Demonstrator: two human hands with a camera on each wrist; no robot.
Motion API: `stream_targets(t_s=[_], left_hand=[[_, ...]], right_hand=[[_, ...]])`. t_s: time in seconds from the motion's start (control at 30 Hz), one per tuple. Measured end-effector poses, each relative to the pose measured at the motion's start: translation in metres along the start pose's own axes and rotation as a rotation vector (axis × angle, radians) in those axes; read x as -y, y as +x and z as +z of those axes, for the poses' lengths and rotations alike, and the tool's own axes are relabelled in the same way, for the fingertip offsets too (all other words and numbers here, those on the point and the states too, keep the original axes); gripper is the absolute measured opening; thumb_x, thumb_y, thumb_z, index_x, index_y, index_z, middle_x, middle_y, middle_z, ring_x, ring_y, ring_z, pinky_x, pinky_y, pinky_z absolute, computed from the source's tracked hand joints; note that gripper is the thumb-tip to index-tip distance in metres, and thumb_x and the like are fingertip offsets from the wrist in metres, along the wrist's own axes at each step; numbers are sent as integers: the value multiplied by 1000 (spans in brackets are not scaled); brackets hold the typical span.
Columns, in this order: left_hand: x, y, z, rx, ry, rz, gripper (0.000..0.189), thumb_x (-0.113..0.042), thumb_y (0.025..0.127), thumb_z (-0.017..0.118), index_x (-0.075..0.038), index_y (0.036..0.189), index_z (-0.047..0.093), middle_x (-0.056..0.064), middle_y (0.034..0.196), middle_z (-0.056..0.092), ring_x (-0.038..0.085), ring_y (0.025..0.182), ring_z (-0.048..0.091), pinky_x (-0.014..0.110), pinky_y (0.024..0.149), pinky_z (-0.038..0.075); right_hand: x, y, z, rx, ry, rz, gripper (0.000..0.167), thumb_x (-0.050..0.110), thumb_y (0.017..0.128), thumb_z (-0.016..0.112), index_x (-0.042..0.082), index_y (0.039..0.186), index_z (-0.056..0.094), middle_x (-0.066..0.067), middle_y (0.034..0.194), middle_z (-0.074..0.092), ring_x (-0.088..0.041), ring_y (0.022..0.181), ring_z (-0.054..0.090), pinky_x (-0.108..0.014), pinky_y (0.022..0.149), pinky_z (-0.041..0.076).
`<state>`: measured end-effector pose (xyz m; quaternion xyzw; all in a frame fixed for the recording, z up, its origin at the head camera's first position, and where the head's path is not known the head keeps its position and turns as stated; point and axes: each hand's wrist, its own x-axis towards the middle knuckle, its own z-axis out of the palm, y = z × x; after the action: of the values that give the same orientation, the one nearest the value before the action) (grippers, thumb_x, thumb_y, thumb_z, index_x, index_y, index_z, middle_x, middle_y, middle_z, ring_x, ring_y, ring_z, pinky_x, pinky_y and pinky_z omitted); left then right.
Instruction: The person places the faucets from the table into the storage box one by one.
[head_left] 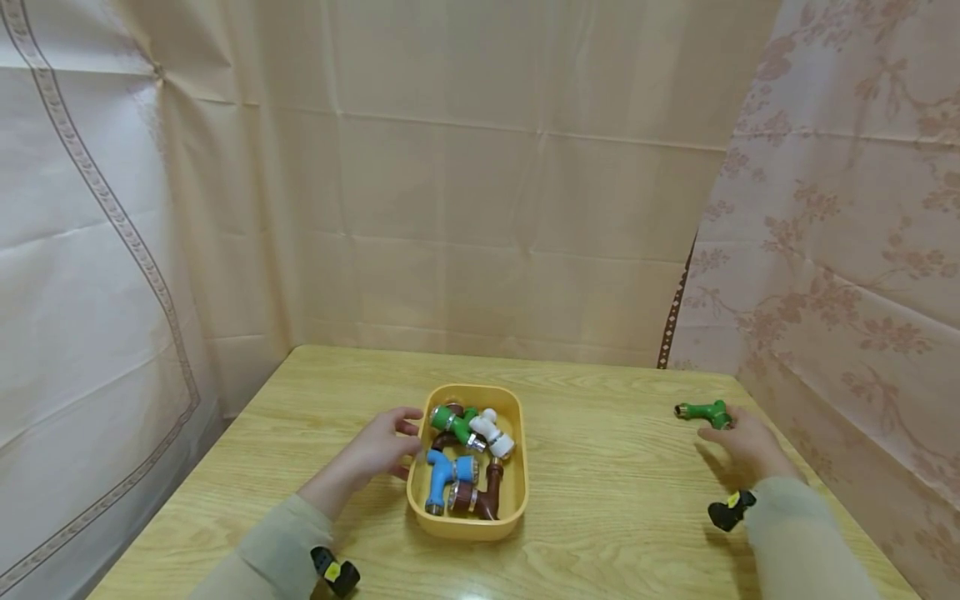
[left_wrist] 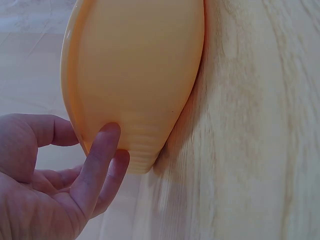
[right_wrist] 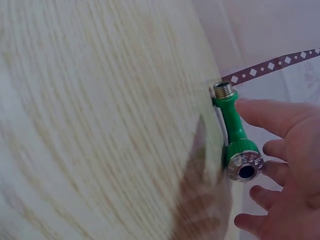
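Observation:
At the table's right side lies a green pipe fitting (head_left: 703,412) with a threaded metal end and a chrome collar (right_wrist: 246,167). My right hand (head_left: 750,446) is right beside it, fingers spread; in the right wrist view the thumb tip (right_wrist: 245,107) overlaps the fitting's tube. A yellow bin (head_left: 522,492) stands near the middle of the table. My left hand (head_left: 378,450) is at its left side, with loosely bent fingers (left_wrist: 107,140) against the outer wall and rim. Inside the bin lie a green fitting (head_left: 453,423), a white one (head_left: 491,433), a blue one (head_left: 442,475) and brown ones (head_left: 487,500).
The wooden table (head_left: 600,500) ends at a beige curtain (head_left: 480,208) at the back. A flowered cloth (head_left: 847,292) hangs along the right edge, and a white cloth (head_left: 82,275) with a patterned band hangs on the left.

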<state>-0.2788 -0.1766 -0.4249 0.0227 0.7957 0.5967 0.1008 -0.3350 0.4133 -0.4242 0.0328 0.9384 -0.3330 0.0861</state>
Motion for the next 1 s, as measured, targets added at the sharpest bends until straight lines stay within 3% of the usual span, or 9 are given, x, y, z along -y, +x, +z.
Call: stream_targets(t_s=[0.3,0.67,1.0], left_hand=[[0,0,0,-1,5,3,56,-1,91,64,0,146,48,20,120,52,29,92,64,42,61,62],[-1,1,0,-3,-1,5,56,0,91,63,1,145,48,20,118,52,29,92,64,42,62,62],[0,-1,0,-2,-5,3,56,0,91,64,0,145,48,20,118,52,30,94,63,43,61,62]], right_hand=[[-1,0,2,3,-33,11,113,57,97,58,-19,150,-6,-49,150,6,-66,136,15,-74,109,24],[-3,6,8,-67,-20,-46,83,39,101,59,-16,152,24,-41,142,42,-56,127,43,-65,98,47],[10,0,14,-98,13,-92,52,24,101,61,-9,141,53,-33,136,55,-49,123,51,-63,97,46]])
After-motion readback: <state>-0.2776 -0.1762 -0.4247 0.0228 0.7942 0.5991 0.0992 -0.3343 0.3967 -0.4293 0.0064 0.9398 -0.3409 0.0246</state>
